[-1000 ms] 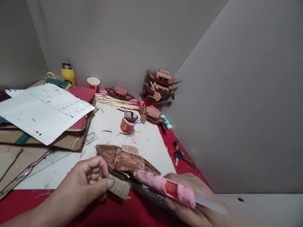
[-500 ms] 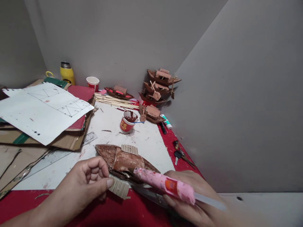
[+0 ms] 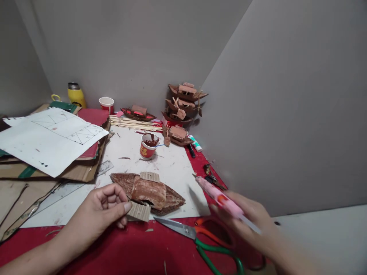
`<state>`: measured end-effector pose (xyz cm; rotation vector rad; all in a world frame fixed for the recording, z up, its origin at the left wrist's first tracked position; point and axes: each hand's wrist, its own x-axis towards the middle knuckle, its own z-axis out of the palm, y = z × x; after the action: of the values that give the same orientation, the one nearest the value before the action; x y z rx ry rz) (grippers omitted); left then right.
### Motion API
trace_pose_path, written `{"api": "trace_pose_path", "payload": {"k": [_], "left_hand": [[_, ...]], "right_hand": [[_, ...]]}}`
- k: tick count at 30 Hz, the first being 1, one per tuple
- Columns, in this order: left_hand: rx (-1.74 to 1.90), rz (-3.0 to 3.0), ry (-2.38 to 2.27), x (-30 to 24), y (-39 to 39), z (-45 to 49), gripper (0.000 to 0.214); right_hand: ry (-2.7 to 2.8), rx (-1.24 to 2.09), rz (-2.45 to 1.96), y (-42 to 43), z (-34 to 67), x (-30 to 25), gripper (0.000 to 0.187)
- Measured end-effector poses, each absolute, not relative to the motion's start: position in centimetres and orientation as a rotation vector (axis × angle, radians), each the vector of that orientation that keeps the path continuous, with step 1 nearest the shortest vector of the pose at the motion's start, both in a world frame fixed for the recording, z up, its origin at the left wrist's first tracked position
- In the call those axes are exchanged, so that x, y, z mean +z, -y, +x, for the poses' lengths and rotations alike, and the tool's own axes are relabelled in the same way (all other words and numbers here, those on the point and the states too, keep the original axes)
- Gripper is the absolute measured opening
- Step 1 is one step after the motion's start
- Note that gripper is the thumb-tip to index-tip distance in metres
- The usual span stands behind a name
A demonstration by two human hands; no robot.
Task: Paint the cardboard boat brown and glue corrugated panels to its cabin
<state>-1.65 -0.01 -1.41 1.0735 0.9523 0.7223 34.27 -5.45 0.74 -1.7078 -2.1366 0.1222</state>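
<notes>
My left hand (image 3: 107, 208) pinches a small piece of corrugated cardboard (image 3: 139, 211) between thumb and fingers, along the near side of a brown model boat (image 3: 147, 191). A second corrugated piece (image 3: 150, 176) sits at the far edge of the boat's curved roof. Right of the boat, my right hand (image 3: 243, 214) is closed around a pink hot glue gun (image 3: 219, 196), slightly blurred. A translucent glue stick pokes from its back end, and its nozzle points up and left, apart from the boat. Scissors (image 3: 187, 231) with orange and green handles lie between my hands.
Behind the boat stands a paper cup (image 3: 148, 152) of brown paint. Several finished boats (image 3: 183, 103) are stacked at the back, near thin sticks (image 3: 134, 123). Cardboard with a drawn sheet (image 3: 63, 156) covers the left. Keys (image 3: 213, 180) lie by the right wall.
My right hand has drawn the glue gun away from the boat to the right, uncovering the scissors. My left hand still holds the cardboard piece, now closer against the boat's near side.
</notes>
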Motion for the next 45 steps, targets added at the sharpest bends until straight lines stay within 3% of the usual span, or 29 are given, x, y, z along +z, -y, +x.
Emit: {"api": "trace_pose_path", "payload": {"k": [6,11,14,18,21,30,38,42,45], "left_hand": [[0.806,1.007,-1.018,0.6,0.5,-0.1,0.031],[0.826,0.968,-1.048,2.0,0.7,1.7,0.033],[0.83,0.977,-1.01,2.4,1.1,2.7,0.031],[0.832,0.994,-0.978,2.8,1.9,3.4,0.027],[0.839,1.005,-0.98,3.0,2.3,3.0,0.025],[0.997,1.175,-1.137,1.6,1.3,-0.1,0.024],[0.806,1.203,-1.023,0.1,0.6,0.6,0.027],[0.752,1.209,-1.014,-0.1,0.2,0.7,0.03],[0.739,1.201,-1.024,-0.2,0.0,0.8,0.031]], "right_hand": [[2.219,-0.012,-2.008,4.0,36.2,-1.0,0.041],[2.159,-0.127,-1.45,6.8,32.1,1.2,0.032],[2.245,-0.178,-1.015,7.2,27.3,2.3,0.039],[2.343,-0.313,-0.847,5.7,23.2,2.4,0.018],[2.357,-0.311,-0.764,4.7,22.5,2.2,0.015],[2.24,-0.068,-0.825,3.6,21.5,1.3,0.022],[2.328,-0.117,-0.815,2.6,20.9,0.3,0.026],[2.377,-0.181,-0.825,2.5,20.9,0.2,0.014],[2.403,-0.239,-0.844,2.6,21.0,-0.1,0.014]]}}
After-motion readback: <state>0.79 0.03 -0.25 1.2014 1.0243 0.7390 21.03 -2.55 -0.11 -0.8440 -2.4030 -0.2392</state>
